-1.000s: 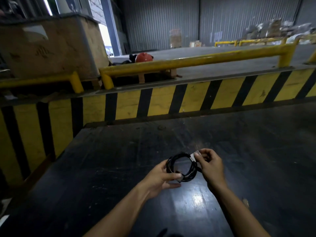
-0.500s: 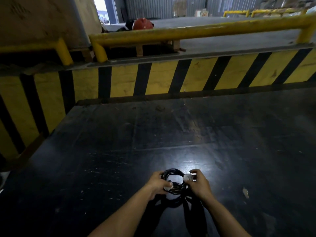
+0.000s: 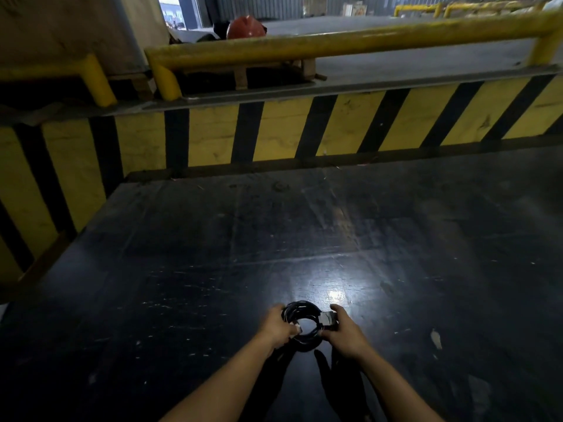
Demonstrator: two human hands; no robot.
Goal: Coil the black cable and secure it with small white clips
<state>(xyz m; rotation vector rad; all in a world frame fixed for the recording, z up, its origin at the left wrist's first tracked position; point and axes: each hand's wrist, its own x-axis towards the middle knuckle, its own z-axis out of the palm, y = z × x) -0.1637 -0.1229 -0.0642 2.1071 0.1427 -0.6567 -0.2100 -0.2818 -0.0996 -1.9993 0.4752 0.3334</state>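
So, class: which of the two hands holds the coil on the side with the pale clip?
The right hand: the clip sits by its thumb.

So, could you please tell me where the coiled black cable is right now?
In the head view, the black cable sits low and just right of centre, held as a coil between the left hand and the right hand, above the dark tabletop.

Two bare forearms reach in from below — no sleeves show. The left hand point(image 3: 275, 328) and right hand point(image 3: 345, 333) wear nothing — no gloves, rings or watch.
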